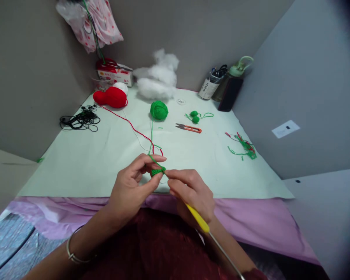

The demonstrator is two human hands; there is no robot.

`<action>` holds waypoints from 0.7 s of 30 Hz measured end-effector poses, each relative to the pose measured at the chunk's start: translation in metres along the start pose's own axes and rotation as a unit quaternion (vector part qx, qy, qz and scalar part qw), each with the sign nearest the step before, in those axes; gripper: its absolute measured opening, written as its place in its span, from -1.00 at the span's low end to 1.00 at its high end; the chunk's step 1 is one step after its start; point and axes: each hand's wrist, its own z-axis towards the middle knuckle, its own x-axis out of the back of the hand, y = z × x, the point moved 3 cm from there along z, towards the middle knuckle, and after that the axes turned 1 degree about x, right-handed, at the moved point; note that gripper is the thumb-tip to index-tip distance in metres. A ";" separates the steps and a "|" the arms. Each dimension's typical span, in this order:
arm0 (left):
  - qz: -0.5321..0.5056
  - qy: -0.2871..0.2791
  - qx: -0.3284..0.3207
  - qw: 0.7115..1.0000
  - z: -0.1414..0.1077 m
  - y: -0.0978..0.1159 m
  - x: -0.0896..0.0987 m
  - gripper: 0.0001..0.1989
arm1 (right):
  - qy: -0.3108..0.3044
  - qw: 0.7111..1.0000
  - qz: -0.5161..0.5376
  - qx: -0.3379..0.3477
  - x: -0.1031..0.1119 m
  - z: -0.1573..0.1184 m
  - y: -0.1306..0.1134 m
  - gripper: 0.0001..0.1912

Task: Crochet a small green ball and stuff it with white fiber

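Nearest, the yellow-handled crochet hook (197, 218) slants through the right hand (195, 192), whose fingers are closed around it, its tip end at the edge of the small green crochet piece (157, 171). That piece is pinched by the left hand (130, 188), thumb against fingers, so it sits between the two hands, above the table's near edge. The step looks like working a stitch; the next move seems to call for steady tension on the green strand (151, 136) over the left index finger while the hook draws a loop through. Whether a loop is on the hook cannot be told. Farther off, the strand leads to the green yarn ball (159, 110), with orange-handled thread snips (188, 128) to its right and white stuffing (157, 83) behind.
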 end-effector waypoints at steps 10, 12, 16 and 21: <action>-0.033 0.063 -0.022 0.997 -0.003 -0.003 -0.007 -0.76 | 0.023 0.996 -0.077 0.039 -0.011 -0.004 -0.004 -0.63; -0.071 0.056 0.012 0.996 -0.002 -0.005 -0.007 -0.75 | 0.032 0.997 -0.062 0.038 -0.013 -0.007 -0.003 -0.63; -0.055 0.046 0.010 0.997 0.001 -0.005 -0.005 -0.73 | 0.025 1.000 0.001 -0.018 -0.014 -0.010 0.002 -0.60; -0.051 0.043 0.010 0.998 0.004 -0.009 -0.009 -0.72 | 0.016 0.999 -0.043 -0.005 -0.020 -0.010 0.004 -0.51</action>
